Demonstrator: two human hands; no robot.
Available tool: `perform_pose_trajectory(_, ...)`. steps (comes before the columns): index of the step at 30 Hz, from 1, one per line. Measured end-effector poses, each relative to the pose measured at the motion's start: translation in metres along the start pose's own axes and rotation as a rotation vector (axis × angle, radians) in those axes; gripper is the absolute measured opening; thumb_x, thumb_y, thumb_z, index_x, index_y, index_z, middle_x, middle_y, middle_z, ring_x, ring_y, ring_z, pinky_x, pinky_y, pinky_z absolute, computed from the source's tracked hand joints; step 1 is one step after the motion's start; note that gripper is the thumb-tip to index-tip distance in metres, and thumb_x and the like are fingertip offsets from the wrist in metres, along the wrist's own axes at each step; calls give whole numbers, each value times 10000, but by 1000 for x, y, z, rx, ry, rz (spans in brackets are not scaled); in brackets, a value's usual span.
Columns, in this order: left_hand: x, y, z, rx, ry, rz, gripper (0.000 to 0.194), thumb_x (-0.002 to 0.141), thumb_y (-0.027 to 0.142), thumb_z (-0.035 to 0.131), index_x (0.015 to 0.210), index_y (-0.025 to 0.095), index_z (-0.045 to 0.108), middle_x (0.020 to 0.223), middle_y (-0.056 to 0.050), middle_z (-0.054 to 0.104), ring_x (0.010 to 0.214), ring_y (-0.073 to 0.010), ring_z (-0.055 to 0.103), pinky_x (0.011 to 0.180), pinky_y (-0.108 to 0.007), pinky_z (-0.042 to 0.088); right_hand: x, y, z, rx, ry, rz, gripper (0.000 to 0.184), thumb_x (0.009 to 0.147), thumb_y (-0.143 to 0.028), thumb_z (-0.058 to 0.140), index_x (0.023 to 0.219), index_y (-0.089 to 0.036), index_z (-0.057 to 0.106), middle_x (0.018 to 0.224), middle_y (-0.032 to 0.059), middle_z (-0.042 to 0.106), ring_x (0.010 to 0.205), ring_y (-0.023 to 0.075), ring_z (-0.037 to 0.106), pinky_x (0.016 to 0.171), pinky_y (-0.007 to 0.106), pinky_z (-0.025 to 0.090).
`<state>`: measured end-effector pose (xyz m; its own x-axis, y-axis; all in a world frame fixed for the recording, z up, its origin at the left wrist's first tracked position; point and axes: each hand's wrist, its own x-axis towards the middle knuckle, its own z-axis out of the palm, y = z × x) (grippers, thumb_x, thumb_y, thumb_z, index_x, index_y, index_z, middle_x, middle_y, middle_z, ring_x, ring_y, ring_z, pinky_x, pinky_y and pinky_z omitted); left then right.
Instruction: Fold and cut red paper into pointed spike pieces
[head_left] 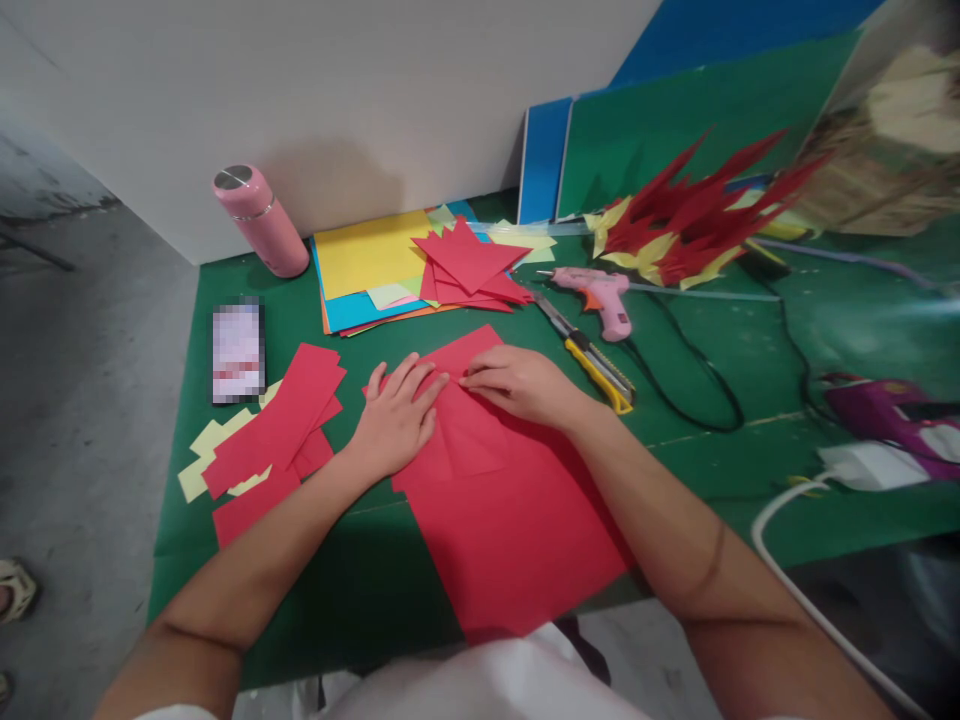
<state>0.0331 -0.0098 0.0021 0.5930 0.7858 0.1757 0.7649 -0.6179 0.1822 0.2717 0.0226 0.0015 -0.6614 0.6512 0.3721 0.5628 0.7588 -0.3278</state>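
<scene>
A large red paper sheet point(510, 510) lies on the green table point(720, 350), its far part folded over. My left hand point(396, 418) lies flat on the fold, fingers stretched out and together. My right hand point(521, 383) rests beside it on the same sheet, fingers curled down and pressing the folded edge. The fingertips of both hands nearly meet at the crease.
Red strips point(281, 425) over pale yellow scraps lie left. A phone point(238, 352) and pink bottle point(262, 220) are at far left. Coloured paper stack point(367, 265), red folded triangles point(469, 262), yellow utility knife point(592, 358), pink glue gun point(604, 298) with black cord, red-yellow paper spikes point(682, 225).
</scene>
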Motion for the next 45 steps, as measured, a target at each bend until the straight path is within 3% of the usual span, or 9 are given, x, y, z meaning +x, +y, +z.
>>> perform_pose_trajectory(13, -2, 0, 0, -8, 31, -26, 448, 963, 255, 436, 1395, 279, 553, 1501, -91, 483, 1477, -339, 292, 1174, -611, 201, 1, -4, -1, -18, 0, -4, 239, 973, -227, 510, 942, -197, 746, 958, 86, 750, 867, 202, 671, 749, 325, 512)
perform_pose_trajectory(24, 0, 0, -1, 15, 0, -26, 450, 970, 249, 402, 1394, 274, 550, 1460, -81, 533, 1444, -324, 359, 1168, -610, 229, 2, -5, -1, -27, 12, -14, 244, 977, -230, 507, 930, -183, 742, 953, 88, 751, 854, 200, 671, 745, 324, 519)
perform_pose_trajectory(45, 0, 1, -3, -17, -19, -71, 479, 971, 279, 401, 1437, 246, 510, 1453, -60, 546, 1462, -331, 314, 1206, -598, 137, 3, -6, -4, -33, -10, -22, 270, 985, -217, 490, 942, -156, 750, 971, 97, 757, 868, 204, 682, 762, 315, 519)
